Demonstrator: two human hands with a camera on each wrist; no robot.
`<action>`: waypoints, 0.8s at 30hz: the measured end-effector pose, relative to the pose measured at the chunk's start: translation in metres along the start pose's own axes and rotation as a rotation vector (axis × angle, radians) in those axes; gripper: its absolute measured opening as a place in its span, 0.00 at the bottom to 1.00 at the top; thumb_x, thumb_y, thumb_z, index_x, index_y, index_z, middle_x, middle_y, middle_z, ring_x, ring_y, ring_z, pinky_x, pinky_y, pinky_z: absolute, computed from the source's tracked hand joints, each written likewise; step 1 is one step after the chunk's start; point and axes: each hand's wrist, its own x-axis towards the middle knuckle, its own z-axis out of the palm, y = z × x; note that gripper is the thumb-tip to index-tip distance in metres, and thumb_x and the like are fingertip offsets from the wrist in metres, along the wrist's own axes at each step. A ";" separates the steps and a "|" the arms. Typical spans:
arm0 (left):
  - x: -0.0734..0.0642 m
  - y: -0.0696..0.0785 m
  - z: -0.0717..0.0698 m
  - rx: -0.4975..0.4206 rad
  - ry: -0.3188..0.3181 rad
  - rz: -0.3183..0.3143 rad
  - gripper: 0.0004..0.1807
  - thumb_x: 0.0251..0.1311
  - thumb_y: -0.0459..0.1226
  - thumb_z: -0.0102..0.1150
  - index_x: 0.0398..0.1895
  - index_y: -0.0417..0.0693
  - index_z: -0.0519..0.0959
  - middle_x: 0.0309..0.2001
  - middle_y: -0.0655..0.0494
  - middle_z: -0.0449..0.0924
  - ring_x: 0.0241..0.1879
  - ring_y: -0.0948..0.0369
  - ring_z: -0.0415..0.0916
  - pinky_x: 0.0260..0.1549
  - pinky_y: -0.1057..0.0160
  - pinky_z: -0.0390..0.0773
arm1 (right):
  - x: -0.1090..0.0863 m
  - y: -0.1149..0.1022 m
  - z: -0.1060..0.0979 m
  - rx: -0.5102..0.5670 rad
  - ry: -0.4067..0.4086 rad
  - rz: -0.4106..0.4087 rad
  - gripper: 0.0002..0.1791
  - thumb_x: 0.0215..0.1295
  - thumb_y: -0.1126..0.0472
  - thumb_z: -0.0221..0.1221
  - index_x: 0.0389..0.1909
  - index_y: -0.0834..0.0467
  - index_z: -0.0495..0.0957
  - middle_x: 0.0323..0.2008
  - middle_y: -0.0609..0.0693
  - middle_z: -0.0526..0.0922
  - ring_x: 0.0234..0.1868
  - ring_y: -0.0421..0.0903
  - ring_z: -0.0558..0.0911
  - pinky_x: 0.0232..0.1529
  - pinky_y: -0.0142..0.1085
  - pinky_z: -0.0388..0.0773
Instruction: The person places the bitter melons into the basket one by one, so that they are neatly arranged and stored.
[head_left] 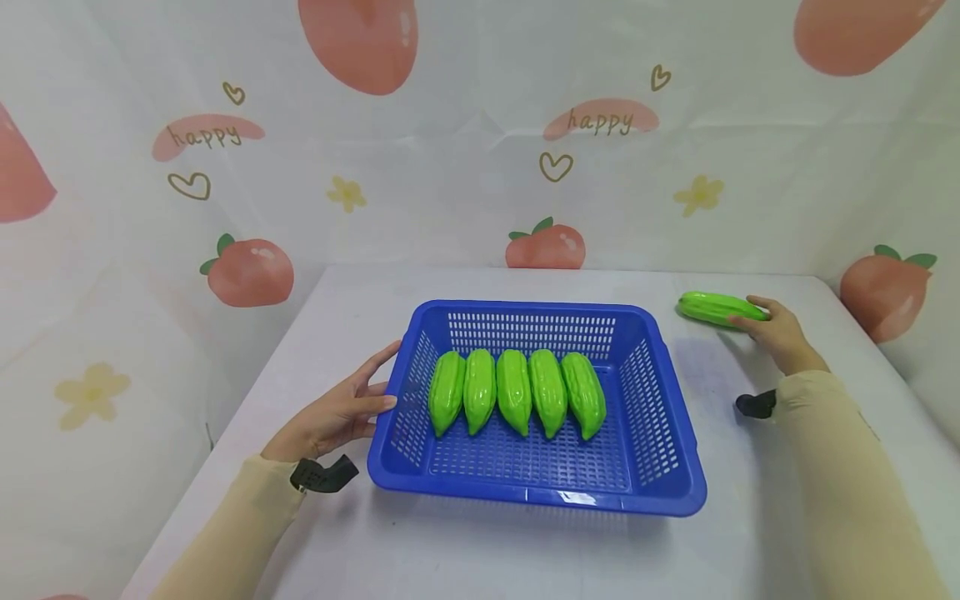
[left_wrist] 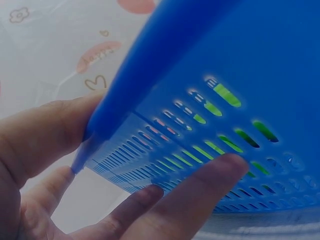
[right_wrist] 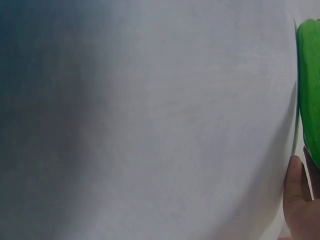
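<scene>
A blue plastic basket (head_left: 525,495) with slotted walls stands on the table. Several glossy green bitter melons (head_left: 513,392) lie side by side in it, toward its left. My left hand (head_left: 337,417) holds the basket's left side, thumb at the rim; in the left wrist view, fingers (left_wrist: 200,192) press on the slotted outer wall. Beyond the basket, at the back right, another bitter melon (head_left: 708,307) lies crosswise. My right hand (head_left: 780,333) grips its right end between thumb and fingers. The right wrist view catches only part of that melon (right_wrist: 311,85) and hand (right_wrist: 302,210) at its edge.
A white table (head_left: 480,558) carries everything. White cloth (head_left: 450,192) printed with peaches, hearts and flowers hangs behind it and at both sides. Each wrist wears a black strap-like mount (head_left: 322,475).
</scene>
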 end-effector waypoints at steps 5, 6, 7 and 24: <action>0.000 0.000 0.000 -0.006 0.009 -0.005 0.49 0.64 0.32 0.58 0.75 0.79 0.42 0.70 0.38 0.61 0.50 0.47 0.81 0.48 0.44 0.80 | 0.000 -0.004 0.002 -0.010 -0.026 0.013 0.45 0.70 0.48 0.53 0.74 0.69 0.40 0.71 0.77 0.38 0.69 0.72 0.48 0.69 0.64 0.49; 0.001 0.000 0.001 -0.010 0.010 -0.007 0.49 0.64 0.32 0.58 0.75 0.79 0.42 0.70 0.38 0.61 0.51 0.47 0.81 0.48 0.44 0.80 | 0.000 -0.004 0.003 -0.019 -0.033 0.013 0.46 0.70 0.48 0.53 0.74 0.69 0.40 0.71 0.77 0.39 0.68 0.71 0.50 0.68 0.63 0.52; 0.001 0.001 0.001 -0.007 0.006 -0.004 0.49 0.64 0.32 0.58 0.75 0.79 0.41 0.70 0.38 0.60 0.51 0.47 0.81 0.48 0.44 0.80 | 0.000 -0.005 0.003 -0.026 -0.038 0.009 0.45 0.70 0.49 0.53 0.74 0.69 0.41 0.71 0.77 0.40 0.67 0.70 0.51 0.67 0.62 0.55; -0.001 0.000 -0.001 -0.010 -0.021 0.008 0.48 0.65 0.32 0.57 0.76 0.77 0.41 0.69 0.38 0.62 0.50 0.48 0.81 0.48 0.44 0.80 | 0.004 -0.008 0.014 -0.065 -0.037 0.018 0.45 0.68 0.50 0.56 0.71 0.73 0.46 0.69 0.79 0.48 0.69 0.74 0.51 0.69 0.64 0.51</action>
